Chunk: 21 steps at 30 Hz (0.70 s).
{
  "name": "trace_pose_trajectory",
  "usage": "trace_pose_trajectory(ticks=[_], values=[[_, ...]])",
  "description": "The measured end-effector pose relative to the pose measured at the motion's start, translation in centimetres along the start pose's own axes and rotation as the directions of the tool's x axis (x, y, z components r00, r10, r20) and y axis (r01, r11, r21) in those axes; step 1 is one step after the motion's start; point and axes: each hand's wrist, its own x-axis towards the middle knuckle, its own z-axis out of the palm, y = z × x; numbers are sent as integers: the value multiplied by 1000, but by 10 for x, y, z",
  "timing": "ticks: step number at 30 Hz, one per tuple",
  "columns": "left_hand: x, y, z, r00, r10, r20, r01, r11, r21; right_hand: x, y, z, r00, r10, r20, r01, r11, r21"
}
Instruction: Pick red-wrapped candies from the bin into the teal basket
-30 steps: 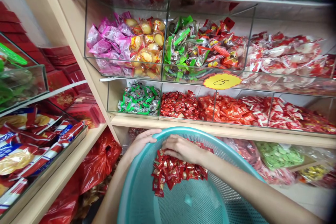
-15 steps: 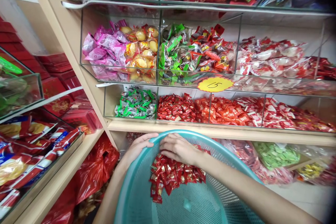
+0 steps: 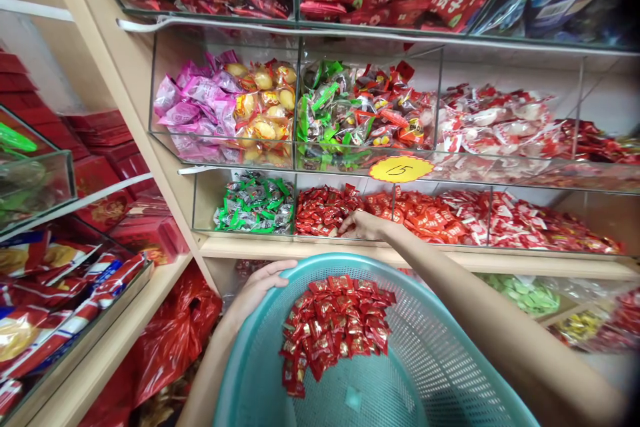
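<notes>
My left hand (image 3: 260,283) grips the left rim of a teal plastic basket (image 3: 420,303), fingers over the edge. The basket is tilted toward me. A heap of small red-wrapped candies (image 3: 337,327) lies inside it, against the far wall. Beyond the rim, my right hand (image 3: 364,223) reaches into a clear shelf bin of similar dark red candies (image 3: 323,207). Its bent fingers are slightly apart and touch the candies at the bin's front; no candy shows held in them.
Green-and-silver candies (image 3: 257,203) fill the bin to the left, orange-red ones (image 3: 425,213) the bin to the right. A yellow price tag (image 3: 401,169) hangs above. The wooden shelf edge (image 3: 280,249) runs just behind the basket. A red plastic bag (image 3: 173,340) lies at lower left.
My right hand has moved from the candies in the basket up and forward into the dark red candy bin. The left hand still holds the rim. The view has shifted slightly.
</notes>
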Motion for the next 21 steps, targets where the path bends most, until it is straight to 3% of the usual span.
trace_pose_trajectory(ticks=[10, 21], values=[[7, -8, -7, 1000, -28, -7, 28, 1000, 10, 11, 14, 8, 1000, 0, -7, 0, 1000, -8], [5, -9, -6, 1000, -9, 27, 8, 1000, 19, -2, 2, 17, 964, -35, -264, 60, 994, 88]])
